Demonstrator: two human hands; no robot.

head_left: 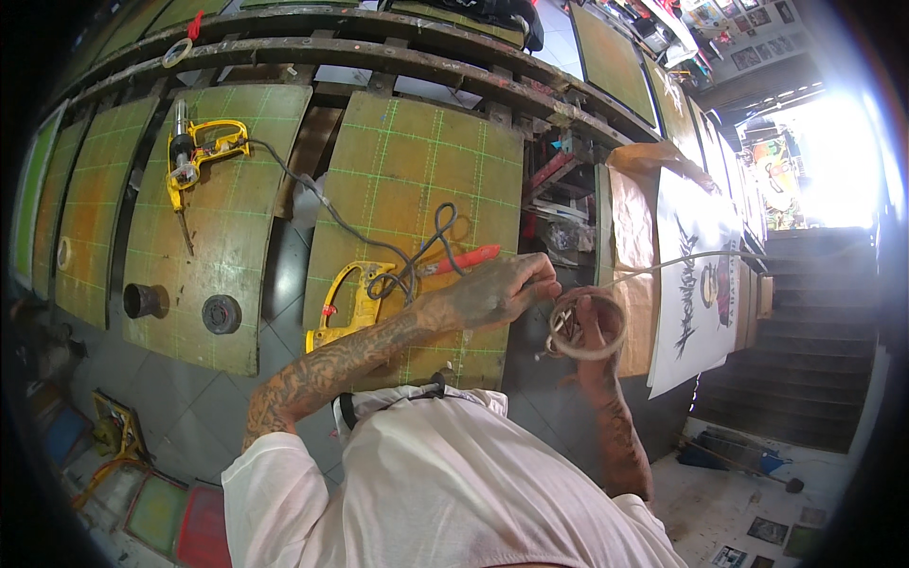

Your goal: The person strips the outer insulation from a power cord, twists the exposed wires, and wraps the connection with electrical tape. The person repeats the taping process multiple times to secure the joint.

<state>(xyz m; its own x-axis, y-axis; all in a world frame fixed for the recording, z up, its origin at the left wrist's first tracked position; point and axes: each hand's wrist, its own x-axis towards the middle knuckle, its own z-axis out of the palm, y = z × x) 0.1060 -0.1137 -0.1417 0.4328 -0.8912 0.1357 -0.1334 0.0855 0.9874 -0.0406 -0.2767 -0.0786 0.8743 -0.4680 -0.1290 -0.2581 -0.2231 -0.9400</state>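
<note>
My right hand (589,327) holds a round brown cup (617,343) tilted toward me, its thumb inside the rim. Small pale pieces, perhaps screws, show inside the cup. Just to its left, my left hand (497,292) is closed with the fingertips pinched together; what they hold, if anything, is hidden. Below the left forearm lies an empty yellow tool shell (327,336), beside a looped grey cord (443,232) and a red-handled tool (469,258). The cord runs to an opened yellow heat gun (185,156) with its metal barrel exposed, on the board to the left.
A short dark metal tube (142,301) and a black round cap (222,314) rest on the left board. Dark metal rails (379,52) cross behind the boards. To the right are a printed white sheet (696,279), a thin cable (691,257) and stairs (805,341).
</note>
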